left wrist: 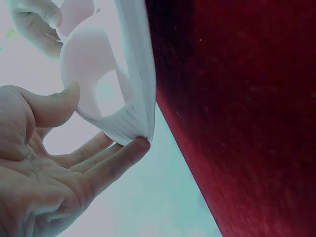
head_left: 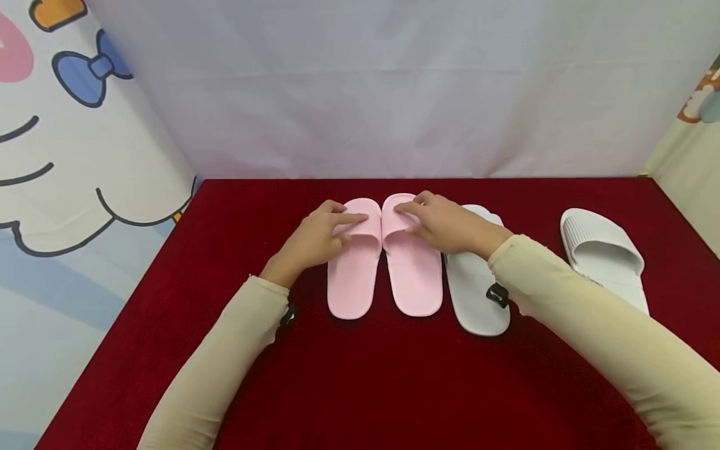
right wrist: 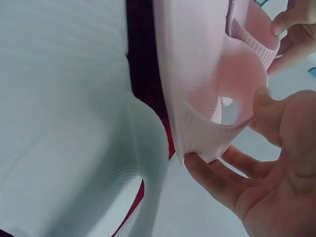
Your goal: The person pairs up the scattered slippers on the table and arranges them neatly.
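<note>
Two pink slippers stand side by side on the red cloth, toes away from me: the left pink slipper (head_left: 351, 281) and the right pink slipper (head_left: 416, 281). My left hand (head_left: 323, 231) grips the left one by its ribbed strap, thumb at the strap's rear edge and fingers along its front, as the left wrist view shows. With the same kind of grip, my right hand (head_left: 450, 222) holds the strap of the right slipper. The two slippers meet near their straps, and their heels spread apart. Beneath my right forearm lies a white slipper (head_left: 478, 306), partly hidden.
A second white slipper (head_left: 602, 234) lies farther right, its heel covered by my right sleeve (head_left: 590, 325). Red cloth (head_left: 371, 381) covers the table. A pale curtain (head_left: 394, 94) hangs behind it, and a cartoon-printed sheet (head_left: 67, 156) hangs at the left.
</note>
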Tool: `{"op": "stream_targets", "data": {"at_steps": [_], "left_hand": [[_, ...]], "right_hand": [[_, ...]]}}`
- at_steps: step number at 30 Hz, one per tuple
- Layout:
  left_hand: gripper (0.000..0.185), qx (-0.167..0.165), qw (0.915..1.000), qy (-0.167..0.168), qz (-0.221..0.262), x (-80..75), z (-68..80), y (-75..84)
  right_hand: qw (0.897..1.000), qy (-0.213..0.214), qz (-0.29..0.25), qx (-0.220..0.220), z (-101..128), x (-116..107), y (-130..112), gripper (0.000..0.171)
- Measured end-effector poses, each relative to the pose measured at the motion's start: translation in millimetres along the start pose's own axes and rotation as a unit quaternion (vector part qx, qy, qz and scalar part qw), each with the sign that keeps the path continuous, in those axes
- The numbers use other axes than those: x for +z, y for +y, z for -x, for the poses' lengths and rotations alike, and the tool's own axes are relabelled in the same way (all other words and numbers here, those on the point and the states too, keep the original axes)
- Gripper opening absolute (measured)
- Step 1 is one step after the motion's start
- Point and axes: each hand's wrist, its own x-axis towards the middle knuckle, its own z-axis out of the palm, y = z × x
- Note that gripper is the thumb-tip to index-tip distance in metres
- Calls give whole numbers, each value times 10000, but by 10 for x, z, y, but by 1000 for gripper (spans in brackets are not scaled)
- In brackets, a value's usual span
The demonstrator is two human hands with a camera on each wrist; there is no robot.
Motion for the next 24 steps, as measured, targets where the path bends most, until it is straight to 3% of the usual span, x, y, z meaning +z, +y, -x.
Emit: {"op": "stream_targets", "data": {"at_steps": [6,15,20,24], "left_hand": [[56,-248,9994,68,219,-6,-155,-17],[54,-958,9924,18,776,-8,-390,-70],[51,-1114,9892,-129,944,79,-440,-150],[50,-1168,9875,-41,1055,117,-448,-188]], "right_hand": [[9999,38,-30,156,-152,-25,65,45],[9981,-68,-328,513,-343,29,151,46],[9967,-322,-434,610,-380,82,193,47],[9969,-310,-432,578,-367,88,195,47]]}}
